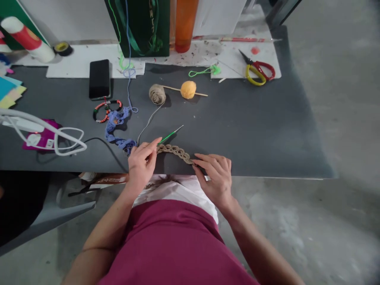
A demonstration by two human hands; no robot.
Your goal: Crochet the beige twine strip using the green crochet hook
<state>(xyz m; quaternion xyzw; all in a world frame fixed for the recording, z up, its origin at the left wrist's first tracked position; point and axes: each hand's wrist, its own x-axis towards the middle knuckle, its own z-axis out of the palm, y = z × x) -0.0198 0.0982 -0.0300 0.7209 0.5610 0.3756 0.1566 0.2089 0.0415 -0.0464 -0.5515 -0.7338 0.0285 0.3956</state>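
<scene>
Centrally, a green crochet hook [170, 135] is gripped between the fingers of the left hand [141, 166], with its tip angled up and away over the dark grey tabletop [237, 134]. A tan crocheted chain [173, 151] is held in a shallow arc near the table's front edge, one end pinched by the curled fingers of the right hand [215, 176]. A thin tan strand [150, 120] is led up to a ball of twine [157, 94], which is set just beside an orange yarn ball [188, 90] on a wooden stick [199, 94]. A blue crocheted strip [117, 124] is laid near the left hand, while a beaded bracelet [107, 111], a black phone [99, 78] and red-and-yellow scissors [257, 69] are placed farther back.
</scene>
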